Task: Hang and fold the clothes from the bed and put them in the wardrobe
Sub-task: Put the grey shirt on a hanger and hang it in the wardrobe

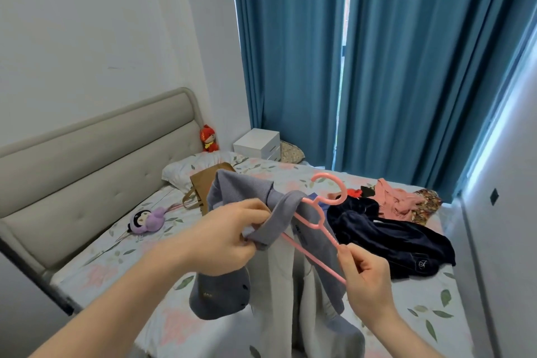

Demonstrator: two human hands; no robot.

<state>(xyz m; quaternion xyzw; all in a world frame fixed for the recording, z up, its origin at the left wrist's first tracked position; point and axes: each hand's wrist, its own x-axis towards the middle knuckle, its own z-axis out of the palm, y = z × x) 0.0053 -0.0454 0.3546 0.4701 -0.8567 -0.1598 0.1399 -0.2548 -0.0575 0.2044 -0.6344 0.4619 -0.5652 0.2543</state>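
I hold a grey-blue jacket (232, 195) up over the bed (293, 174), its pale lining hanging down in front of me. My left hand (223, 238) grips the jacket's collar edge. A pink plastic hanger (319, 224) is partly pushed into the jacket, its hook pointing away from me toward the curtains. My right hand (363, 273) pinches the hanger's near arm end. On the bed to the right lie a dark navy velvet garment (392, 238) and a pink garment (392, 200) beside a floral patterned piece (427, 203).
A brown paper bag (203, 183), a pillow (186, 171), a purple plush toy (145, 219) and a red plush toy (208, 138) sit near the padded headboard (87, 166). A white bedside cabinet (257, 142) stands before blue curtains (406, 67). A pale wall panel (508, 212) is on my right.
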